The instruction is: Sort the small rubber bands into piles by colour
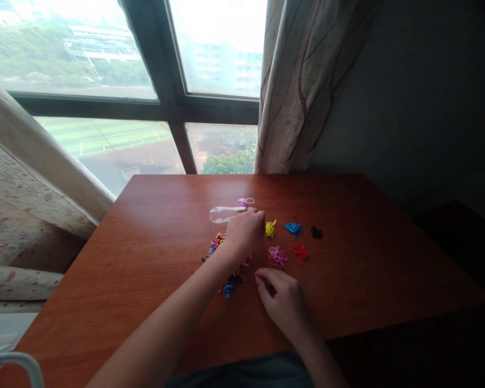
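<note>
My left hand (247, 229) reaches across the table, fingers curled downward beside a small pile of yellow loop-shaped pieces (270, 229). Its fingertips are hidden, and so is anything they hold. Under my left forearm lies a mixed heap of coloured loop-shaped pieces (228, 290), partly covered. My right hand (285, 302) rests to the right of that heap, thumb and forefinger pinched together; I cannot make out anything between them. Just beyond it are a pink pile (277, 256) and a red pile (299, 253). Farther back sit a blue pile (293, 229) and a black pile (316, 232).
A clear plastic container (223, 214) lies on its side behind my left hand, beside a pink round item with a loop (244, 202). The brown table (153, 242) meets a window and curtains (295, 97). A white curved frame (20, 361) stands at lower left.
</note>
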A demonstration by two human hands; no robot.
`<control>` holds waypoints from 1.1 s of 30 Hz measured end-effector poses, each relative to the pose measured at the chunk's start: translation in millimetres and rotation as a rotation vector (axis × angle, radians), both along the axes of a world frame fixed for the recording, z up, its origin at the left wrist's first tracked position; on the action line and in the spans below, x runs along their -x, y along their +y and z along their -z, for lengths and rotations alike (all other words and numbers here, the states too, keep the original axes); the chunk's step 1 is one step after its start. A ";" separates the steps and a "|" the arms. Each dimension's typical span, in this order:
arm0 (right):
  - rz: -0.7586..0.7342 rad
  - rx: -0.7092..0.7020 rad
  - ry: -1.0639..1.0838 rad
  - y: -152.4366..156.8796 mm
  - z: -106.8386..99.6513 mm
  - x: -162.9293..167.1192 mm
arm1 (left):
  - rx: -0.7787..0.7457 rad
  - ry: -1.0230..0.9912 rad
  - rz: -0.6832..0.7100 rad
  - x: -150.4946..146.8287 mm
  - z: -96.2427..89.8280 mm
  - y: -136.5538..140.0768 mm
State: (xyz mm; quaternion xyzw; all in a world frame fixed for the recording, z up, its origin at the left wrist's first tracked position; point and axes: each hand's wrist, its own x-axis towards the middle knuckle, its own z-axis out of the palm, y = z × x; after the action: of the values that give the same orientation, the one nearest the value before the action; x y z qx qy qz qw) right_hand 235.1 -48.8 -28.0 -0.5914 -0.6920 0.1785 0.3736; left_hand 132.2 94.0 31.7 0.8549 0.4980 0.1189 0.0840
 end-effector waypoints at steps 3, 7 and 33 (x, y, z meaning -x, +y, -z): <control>-0.005 0.002 0.008 -0.7 0.4 0.0 | 0.011 0.022 -0.011 -3.0 5.4 2.7; -0.003 0.007 0.015 -0.5 -1.1 0.2 | 0.005 0.005 0.001 4.0 2.7 -2.3; -0.019 0.033 -0.119 -1.8 2.1 1.8 | -0.058 -0.364 -0.098 126.1 42.2 -136.1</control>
State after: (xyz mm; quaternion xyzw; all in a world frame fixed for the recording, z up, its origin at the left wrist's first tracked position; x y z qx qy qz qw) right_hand 233.3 -50.6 -30.0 -0.6003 -0.7156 0.1579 0.3205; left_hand 6.1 -42.1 -10.5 0.7959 0.5121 0.2899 0.1421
